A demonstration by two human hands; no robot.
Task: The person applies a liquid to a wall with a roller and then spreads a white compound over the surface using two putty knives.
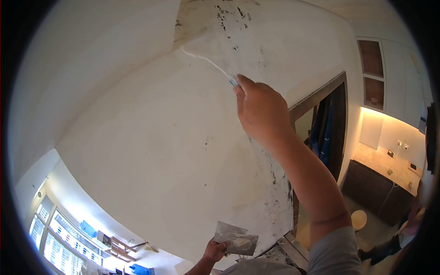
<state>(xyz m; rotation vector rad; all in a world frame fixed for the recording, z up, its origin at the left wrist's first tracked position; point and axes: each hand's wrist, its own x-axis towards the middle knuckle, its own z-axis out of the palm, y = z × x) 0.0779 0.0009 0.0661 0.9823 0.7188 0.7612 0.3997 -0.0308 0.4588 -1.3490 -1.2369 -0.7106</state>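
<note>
My right hand [261, 105] is raised against the pale wall [151, 133], its fingers closed round a small tool [234, 80] that is mostly hidden by them. From the tool a thin white line of filler [206, 58] runs up and left along the wall. Low in the view, my left hand [215, 250] grips a flat metal plate [236, 238] with whitish paste smeared on it. Dark flaked patches mark the wall above and below my right hand.
A dark-framed doorway [339, 123] opens right of the wall. Beyond are a counter [382, 165], cabinets [395, 78], a pale bucket [359, 220] and part of a person [389, 247]. Windows [55, 229] and wooden furniture [120, 250] stand at lower left.
</note>
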